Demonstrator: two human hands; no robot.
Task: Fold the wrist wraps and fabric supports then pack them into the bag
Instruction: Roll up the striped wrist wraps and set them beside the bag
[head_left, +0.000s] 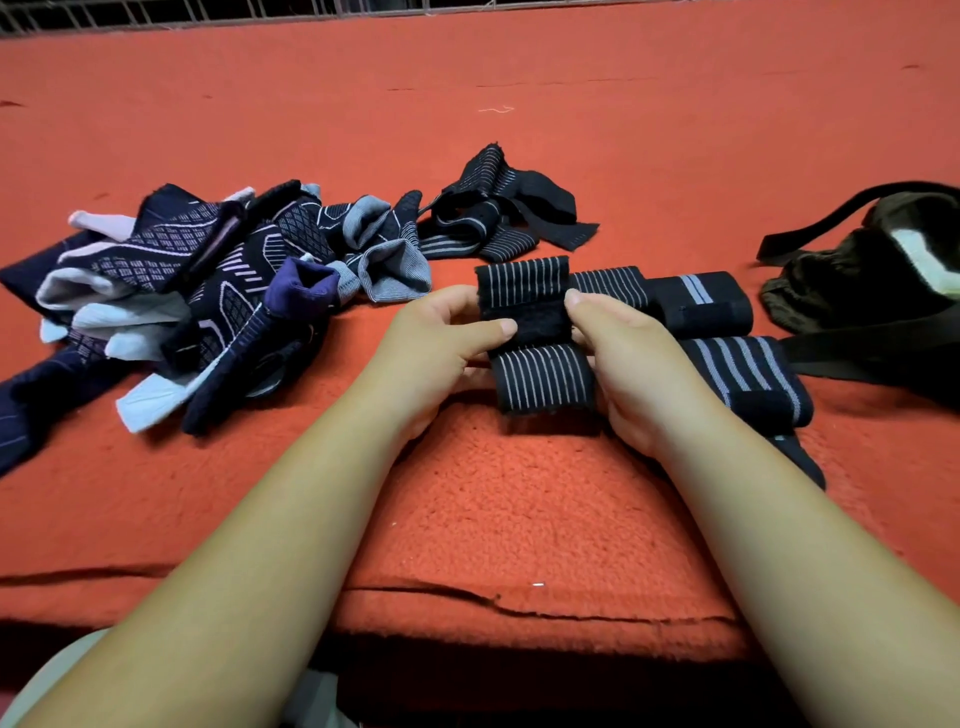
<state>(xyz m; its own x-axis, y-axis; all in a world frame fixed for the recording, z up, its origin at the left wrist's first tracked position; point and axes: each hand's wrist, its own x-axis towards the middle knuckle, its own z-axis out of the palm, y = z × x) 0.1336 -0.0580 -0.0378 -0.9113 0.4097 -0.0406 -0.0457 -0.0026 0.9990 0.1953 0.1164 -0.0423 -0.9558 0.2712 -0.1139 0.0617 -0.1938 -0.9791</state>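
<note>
Centre of frame: a person's two bare forearms reach forward over a red fleece cover (519, 519), and both hands meet on one striped wrist wrap (540, 382).
Left hand (441, 338): pinches the wrap's left side, with the thumb laid across the plain black band at its middle and the curled fingers tucked behind the fabric.
Right hand (623, 353): pinches the wrap's right edge, with the thumb tip pressed at the upper corner of the black band and the other fingers hidden behind and below.
The wrap: black with thin pale stripes, doubled over on itself and held just above the fleece, its lower edge close to the surface.
Folded wraps (701, 304): a row of rolled black-and-grey bundles lies just right of the held one. A larger striped roll sits nearer the camera, and another is partly hidden under the right forearm.
Loose wraps (509, 208): a tangled black heap lies beyond the hands, apart from the folded row.
Fabric supports (208, 291): a sprawling pile of navy, grey and white patterned knit pieces covers the left of the fleece, unfolded.
Bag (857, 275): a dark olive pouch lies at the far right with its mouth open, and a pale item shows inside.
Bag strap (857, 353): a dark strap runs from the bag towards the folded rolls.
Background: a metal railing (208, 15) runs along the top edge.
</note>
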